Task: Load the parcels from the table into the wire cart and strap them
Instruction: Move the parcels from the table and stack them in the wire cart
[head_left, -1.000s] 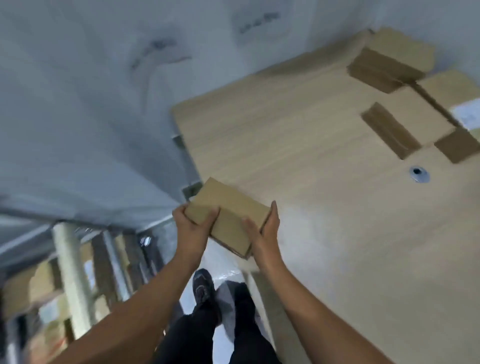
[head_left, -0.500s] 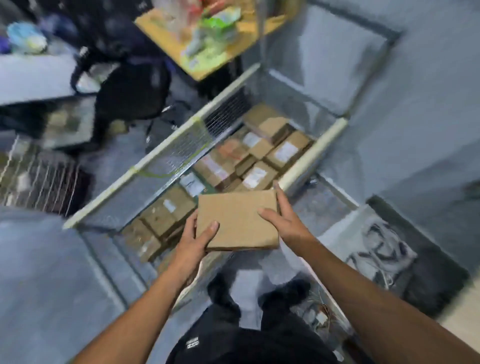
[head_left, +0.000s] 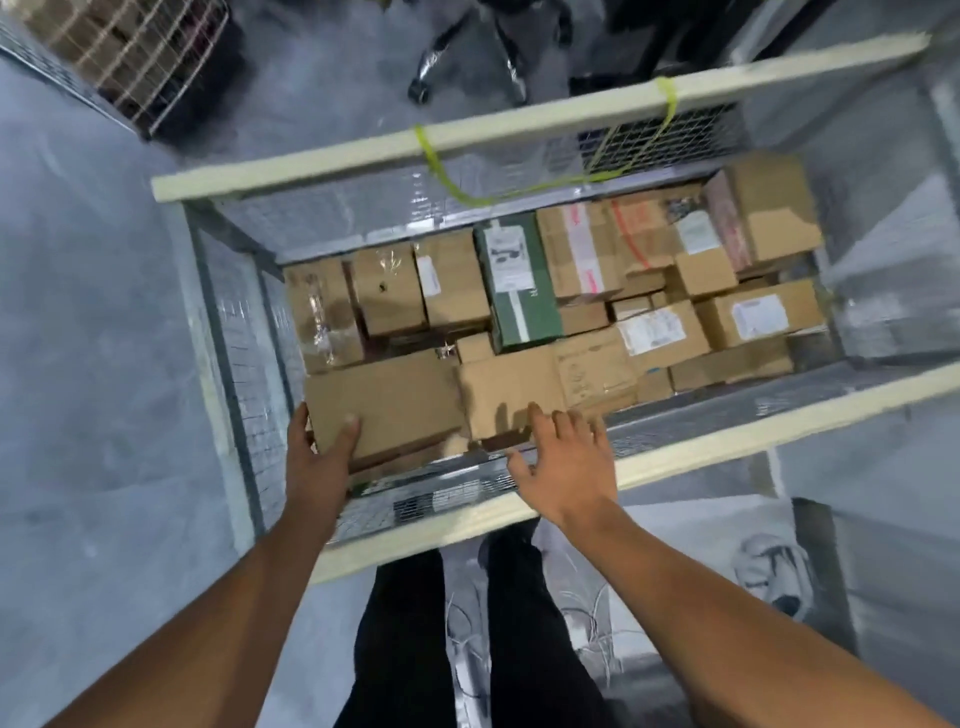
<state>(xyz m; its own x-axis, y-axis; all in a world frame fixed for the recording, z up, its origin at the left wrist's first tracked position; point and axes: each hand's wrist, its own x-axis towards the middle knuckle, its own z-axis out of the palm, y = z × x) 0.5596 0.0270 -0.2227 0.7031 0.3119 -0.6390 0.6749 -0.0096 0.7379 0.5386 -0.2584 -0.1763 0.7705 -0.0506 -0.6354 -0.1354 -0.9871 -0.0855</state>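
Inside wire cart (head_left: 701, 457), flat plain brown parcel (head_left: 395, 405) in grip of left hand (head_left: 317, 457); right hand (head_left: 561, 462) splayed, empty.

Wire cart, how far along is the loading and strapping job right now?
Done: the wire cart already holds many parcels. In hand: the left hand grips a flat parcel at the near left corner; the right hand is open beside it. Left: the yellow-green strap hangs loose on the far rail, so strapping remains.
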